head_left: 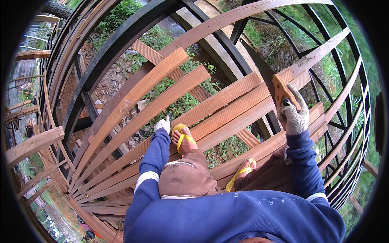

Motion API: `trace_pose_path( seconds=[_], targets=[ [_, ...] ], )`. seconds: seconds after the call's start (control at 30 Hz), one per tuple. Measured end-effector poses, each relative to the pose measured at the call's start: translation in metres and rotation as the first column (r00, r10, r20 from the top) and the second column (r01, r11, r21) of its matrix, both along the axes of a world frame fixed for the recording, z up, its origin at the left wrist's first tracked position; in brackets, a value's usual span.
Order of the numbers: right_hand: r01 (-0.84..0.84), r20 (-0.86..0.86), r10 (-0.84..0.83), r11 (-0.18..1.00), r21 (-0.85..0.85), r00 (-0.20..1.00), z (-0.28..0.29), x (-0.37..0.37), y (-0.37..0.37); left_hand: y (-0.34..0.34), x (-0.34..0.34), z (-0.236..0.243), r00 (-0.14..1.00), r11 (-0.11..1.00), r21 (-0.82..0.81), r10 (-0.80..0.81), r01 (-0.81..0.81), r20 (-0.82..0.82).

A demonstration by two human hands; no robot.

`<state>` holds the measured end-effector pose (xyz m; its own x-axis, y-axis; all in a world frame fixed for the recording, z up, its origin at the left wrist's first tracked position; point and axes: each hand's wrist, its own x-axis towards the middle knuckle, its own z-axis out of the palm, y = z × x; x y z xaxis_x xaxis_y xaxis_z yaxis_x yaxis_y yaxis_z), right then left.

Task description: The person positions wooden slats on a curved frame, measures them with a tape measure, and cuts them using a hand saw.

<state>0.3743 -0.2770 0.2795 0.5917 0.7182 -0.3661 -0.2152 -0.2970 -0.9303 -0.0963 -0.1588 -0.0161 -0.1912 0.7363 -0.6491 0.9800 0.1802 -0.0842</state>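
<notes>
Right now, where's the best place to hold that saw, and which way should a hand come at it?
Hold the hand saw by its orange-brown wooden handle, coming from the near end, as the gloved right hand does. The handle is thick and shaped for fingers; the long dark blade runs up and away from it and looks thin-edged, so probably keep hands off that part.

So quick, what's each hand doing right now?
Left hand: gloved, resting on a wooden plank beside the foot; grip cannot be told.
Right hand: gloved, closed around the handsaw handle.
</notes>
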Motion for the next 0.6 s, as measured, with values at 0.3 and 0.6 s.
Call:
trace_pose_path(
  seconds=[0.3, 0.6],
  targets=[
    [-0.024, 0.022, 0.024, 1.000, 0.000, 0.999, -0.003, -0.006, 0.007, 0.044, -0.043, -0.009, 0.984, 0.992, 0.121, 0.021, -0.044, 0.179],
    [-0.071, -0.058, 0.074, 0.996, 0.048, 0.996, -0.018, -0.014, 0.020, 0.062, 0.057, 0.341, -0.115, 0.913, 0.326, -0.362, -0.245, 0.925]
  ],
)
